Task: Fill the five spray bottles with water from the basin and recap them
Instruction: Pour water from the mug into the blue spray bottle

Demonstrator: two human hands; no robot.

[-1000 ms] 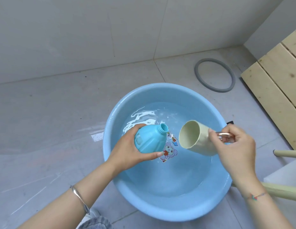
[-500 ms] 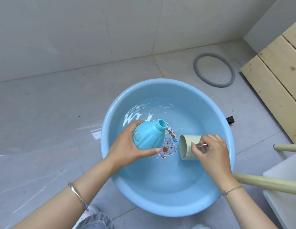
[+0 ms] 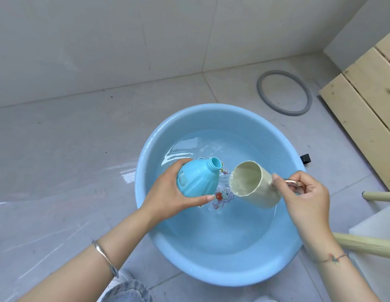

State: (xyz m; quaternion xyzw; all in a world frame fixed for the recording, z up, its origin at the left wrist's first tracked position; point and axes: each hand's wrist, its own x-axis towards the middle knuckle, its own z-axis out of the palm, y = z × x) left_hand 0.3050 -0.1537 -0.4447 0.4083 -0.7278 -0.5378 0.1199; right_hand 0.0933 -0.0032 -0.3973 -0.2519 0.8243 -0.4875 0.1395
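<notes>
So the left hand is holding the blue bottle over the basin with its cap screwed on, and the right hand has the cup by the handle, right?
Not quite. The head view shows the blue bottle uncapped, its neck open. The rest holds: the left hand holds it over the basin, and the right hand grips the cup by its handle.

Half a second earlier my right hand [image 3: 303,199] had the cream cup [image 3: 254,184] down low in the basin [image 3: 211,273], lying on its side at the water. I lifted it clear and brought it up beside the neck of the blue bottle [image 3: 198,178], its mouth tilted toward the bottle's opening and water showing inside. The bottle in my left hand [image 3: 167,192] tipped a little more upright, its open neck closer to the cup's rim.
</notes>
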